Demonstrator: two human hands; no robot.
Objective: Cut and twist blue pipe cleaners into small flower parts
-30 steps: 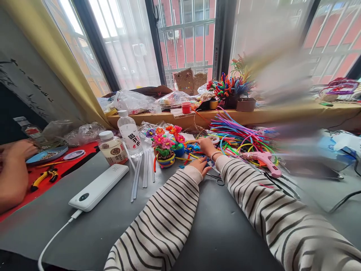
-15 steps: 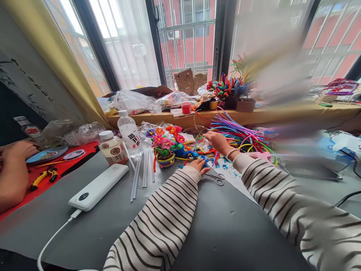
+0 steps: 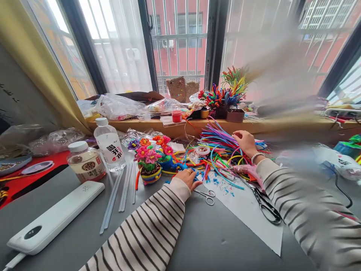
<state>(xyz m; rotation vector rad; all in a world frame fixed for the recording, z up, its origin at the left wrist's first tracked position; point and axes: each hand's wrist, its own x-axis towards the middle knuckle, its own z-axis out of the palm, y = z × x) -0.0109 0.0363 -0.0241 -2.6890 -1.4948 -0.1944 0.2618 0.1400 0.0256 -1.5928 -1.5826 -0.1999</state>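
My left hand (image 3: 186, 178) lies palm down near the middle of the table, thumb apart from the fingers, over blue fuzzy scraps (image 3: 199, 177). Beside its thumb are small scissors (image 3: 209, 196). My right hand (image 3: 246, 143) is raised over a bundle of coloured pipe cleaners (image 3: 218, 131), fingertips pinched together. A light-blue pipe cleaner (image 3: 212, 160) arcs across the pile and seems to run up to those fingertips. Left of my left hand stands a small pot of pipe-cleaner flowers (image 3: 149, 162), with a blue pot (image 3: 166, 162) close behind it.
Glue sticks (image 3: 126, 186), two bottles (image 3: 109, 145) (image 3: 86, 162) and a white power bank (image 3: 56, 216) occupy the left. Black-handled scissors (image 3: 266, 207) lie on white paper (image 3: 254, 222) beneath my right forearm. Tape (image 3: 202, 150) sits in the pile. The right side is blurred.
My right hand has moved right across the pile, and a light-blue pipe cleaner now arcs there. My left hand stays near the small scissors. The view has shifted right; the other person's arm is out of sight.
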